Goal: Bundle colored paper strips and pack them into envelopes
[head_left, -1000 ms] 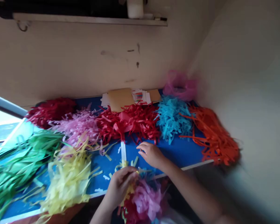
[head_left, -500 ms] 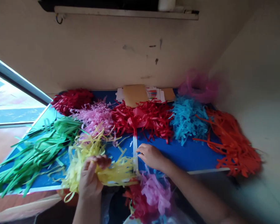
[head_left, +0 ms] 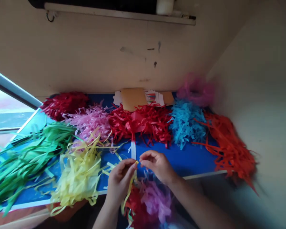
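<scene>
My left hand (head_left: 121,178) pinches a yellow paper strip (head_left: 137,162) between thumb and forefinger, its tip showing at the fingertips. Close beside it, my right hand (head_left: 158,166) has thumb and fingers drawn together at the strip's end; what they hold, if anything, is too small to make out. Below both hands sits a mixed bunch of shredded strips with a pink clump (head_left: 156,200) and a red clump (head_left: 137,205). Left of my left hand lies a pile of yellow strips (head_left: 81,171), partly over the table's front edge.
On the blue table (head_left: 157,159) lie green strips (head_left: 40,152), pink strips (head_left: 92,122), red strips (head_left: 143,122), blue strips (head_left: 188,124) and orange strips (head_left: 225,140). Brown card (head_left: 133,98) stands at the back. A shelf (head_left: 119,12) juts from the wall above.
My left hand has moved right, away from the yellow pile, and the large yellow bunch near it is gone from view there. My hands now meet fingertip to fingertip. The view has shifted slightly.
</scene>
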`<state>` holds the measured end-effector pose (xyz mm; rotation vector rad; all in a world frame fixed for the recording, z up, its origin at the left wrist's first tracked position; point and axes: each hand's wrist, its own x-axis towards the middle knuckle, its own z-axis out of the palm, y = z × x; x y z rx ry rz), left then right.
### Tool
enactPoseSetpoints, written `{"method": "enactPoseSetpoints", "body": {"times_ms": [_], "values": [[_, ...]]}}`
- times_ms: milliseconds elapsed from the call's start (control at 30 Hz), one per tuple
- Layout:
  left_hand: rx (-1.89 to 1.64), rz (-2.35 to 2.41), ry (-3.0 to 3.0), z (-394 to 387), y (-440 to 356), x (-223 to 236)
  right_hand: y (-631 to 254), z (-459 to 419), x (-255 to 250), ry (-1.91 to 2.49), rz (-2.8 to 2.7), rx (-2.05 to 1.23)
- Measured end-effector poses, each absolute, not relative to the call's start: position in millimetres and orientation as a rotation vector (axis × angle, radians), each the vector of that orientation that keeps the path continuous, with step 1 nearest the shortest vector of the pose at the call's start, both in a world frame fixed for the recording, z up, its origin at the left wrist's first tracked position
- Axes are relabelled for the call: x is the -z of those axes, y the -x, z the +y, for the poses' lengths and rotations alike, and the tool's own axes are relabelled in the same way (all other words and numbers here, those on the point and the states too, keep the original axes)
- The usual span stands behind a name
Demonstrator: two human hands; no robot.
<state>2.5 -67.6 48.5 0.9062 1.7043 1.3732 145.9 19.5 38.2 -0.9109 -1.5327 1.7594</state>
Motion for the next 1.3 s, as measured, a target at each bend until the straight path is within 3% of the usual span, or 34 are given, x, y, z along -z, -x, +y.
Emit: {"method": "enactPoseSetpoints", "body": {"times_ms": [200, 467, 700, 1033, 1300], "values": [[-1.304, 1.686, -1.050, -60.7, -24.4, -49.6, -163.8, 8.2, -37.6, 1.035, -1.323, -1.747], [-1.179, 1.689, -1.333, -62.0, -26.9, -56.9, -179.5, 4.9, -44.3, 0.982, -1.537, -1.527], [-1.242, 1.482, -1.089, -62.2, -33.5, -53.2, -189.4, 3.0, -46.1, 0.928, -1.741, -1.460], [-1.236, 1.565, -1.300, -64.3, -31.7, -53.1, -195.8, 4.8, -49.5, 1.006, -1.769, -1.438], [-1.242, 1.619, -1.689, -61.7, -29.3, -60.0, -202.4, 1.5, -53.5, 0.913, -1.870, -1.081]]}}
